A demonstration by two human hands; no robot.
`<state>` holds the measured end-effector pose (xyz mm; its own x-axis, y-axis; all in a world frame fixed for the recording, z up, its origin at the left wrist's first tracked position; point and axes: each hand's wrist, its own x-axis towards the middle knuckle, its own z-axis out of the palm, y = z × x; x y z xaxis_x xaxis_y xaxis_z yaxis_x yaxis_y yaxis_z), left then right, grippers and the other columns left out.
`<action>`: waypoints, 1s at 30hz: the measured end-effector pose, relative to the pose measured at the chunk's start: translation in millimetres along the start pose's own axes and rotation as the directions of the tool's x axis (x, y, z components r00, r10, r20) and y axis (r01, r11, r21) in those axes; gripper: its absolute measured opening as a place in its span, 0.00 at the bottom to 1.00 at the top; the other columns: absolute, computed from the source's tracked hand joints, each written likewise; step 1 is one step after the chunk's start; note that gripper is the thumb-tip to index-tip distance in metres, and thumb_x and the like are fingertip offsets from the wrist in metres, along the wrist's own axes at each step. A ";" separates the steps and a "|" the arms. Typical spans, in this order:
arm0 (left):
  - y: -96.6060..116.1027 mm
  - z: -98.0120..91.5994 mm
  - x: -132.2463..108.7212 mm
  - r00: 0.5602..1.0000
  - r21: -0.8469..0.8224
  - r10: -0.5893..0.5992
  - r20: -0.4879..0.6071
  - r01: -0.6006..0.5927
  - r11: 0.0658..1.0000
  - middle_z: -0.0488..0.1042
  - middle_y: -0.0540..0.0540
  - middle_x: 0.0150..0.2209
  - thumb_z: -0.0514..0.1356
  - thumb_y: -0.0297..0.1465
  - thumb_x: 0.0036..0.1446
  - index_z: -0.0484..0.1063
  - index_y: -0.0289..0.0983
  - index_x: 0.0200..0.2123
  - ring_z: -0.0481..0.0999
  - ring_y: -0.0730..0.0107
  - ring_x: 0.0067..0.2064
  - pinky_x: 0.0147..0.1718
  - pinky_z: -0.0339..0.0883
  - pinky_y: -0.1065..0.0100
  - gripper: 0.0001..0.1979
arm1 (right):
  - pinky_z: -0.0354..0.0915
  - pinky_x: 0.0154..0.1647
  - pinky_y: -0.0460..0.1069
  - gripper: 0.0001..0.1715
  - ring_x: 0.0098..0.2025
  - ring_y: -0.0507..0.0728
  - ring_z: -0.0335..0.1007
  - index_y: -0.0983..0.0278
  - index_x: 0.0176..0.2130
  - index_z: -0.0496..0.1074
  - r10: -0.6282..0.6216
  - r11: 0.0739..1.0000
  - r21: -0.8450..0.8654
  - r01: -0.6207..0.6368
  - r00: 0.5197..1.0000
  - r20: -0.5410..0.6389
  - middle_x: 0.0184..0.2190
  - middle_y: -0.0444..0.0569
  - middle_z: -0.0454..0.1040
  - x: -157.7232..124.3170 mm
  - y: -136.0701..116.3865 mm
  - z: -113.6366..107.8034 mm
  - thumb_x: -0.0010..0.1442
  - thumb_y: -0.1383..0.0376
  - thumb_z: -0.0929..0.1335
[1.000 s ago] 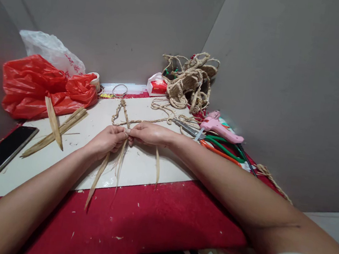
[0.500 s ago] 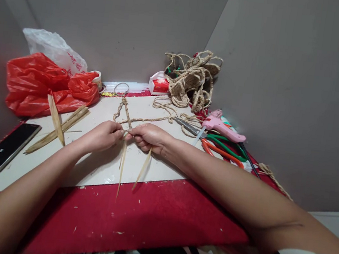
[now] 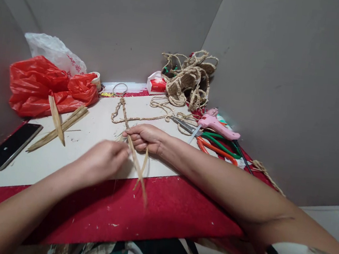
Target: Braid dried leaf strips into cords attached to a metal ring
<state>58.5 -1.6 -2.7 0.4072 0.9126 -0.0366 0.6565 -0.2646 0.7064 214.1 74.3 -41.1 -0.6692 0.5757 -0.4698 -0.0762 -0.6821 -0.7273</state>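
Observation:
My right hand (image 3: 146, 138) pinches the near end of a braided straw cord (image 3: 124, 112), its fingers curled in. The cord rises from that grip to a knotted top and loops back down over the white board (image 3: 95, 128). From below my right hand hang pale flat straw strips (image 3: 136, 162), two of them crossing; the longer one is blurred at its tip. My left hand (image 3: 108, 160) is smeared by motion, lower and to the left, with its fingers curled close beside the strips. What lies between its fingertips is hidden.
Dry leaf strips (image 3: 60, 130) and a phone (image 3: 11, 146) lie at left, before a red plastic bag (image 3: 47, 87). Scissors (image 3: 188, 126), orange-and-green-handled tools (image 3: 221, 143) and a pink glue gun (image 3: 219, 125) sit at right. Behind are a straw rope pile (image 3: 189, 82) and a tissue pack (image 3: 157, 85).
My left hand has drawn away from the cord's end, down and toward me. A long strip now slants down to the right across another. My right hand keeps its pinch.

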 end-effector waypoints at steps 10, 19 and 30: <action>-38.5 2.2 53.3 0.945 -0.633 -0.282 0.166 0.322 0.704 0.53 0.56 0.15 0.52 0.30 0.56 0.62 0.36 0.23 0.50 0.82 0.14 0.14 0.42 0.76 0.10 | 0.36 0.10 0.37 0.11 0.12 0.42 0.32 0.70 0.30 0.64 0.040 0.997 -0.074 -0.029 0.987 0.158 0.13 0.32 0.44 4.5 -5.7 -10.6 0.63 0.71 0.58; -44.7 -2.2 52.6 0.946 -0.498 -0.287 0.152 0.324 0.804 0.48 0.57 0.14 0.55 0.34 0.57 0.69 0.34 0.23 0.43 0.84 0.13 0.14 0.33 0.73 0.13 | 0.44 0.16 0.42 0.11 0.15 0.45 0.45 0.69 0.28 0.70 -0.265 0.640 -0.750 0.168 0.964 -0.010 0.13 0.38 0.55 -6.9 -9.3 -5.2 0.59 0.70 0.62; -40.8 7.2 55.0 0.936 -0.543 -0.350 0.047 0.318 0.777 0.51 0.56 0.11 0.57 0.29 0.54 0.64 0.35 0.17 0.45 0.85 0.12 0.15 0.34 0.72 0.14 | 0.50 0.27 0.47 0.11 0.25 0.50 0.57 0.68 0.26 0.72 -0.543 0.066 -0.996 0.067 0.839 0.020 0.23 0.48 0.70 -16.2 -11.8 -0.1 0.55 0.68 0.63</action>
<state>58.6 57.1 -38.6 0.1809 0.9319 -0.3145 0.2948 0.2537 0.9213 225.9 73.1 -24.9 -0.5351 0.8447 0.0107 0.6863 0.4421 -0.5776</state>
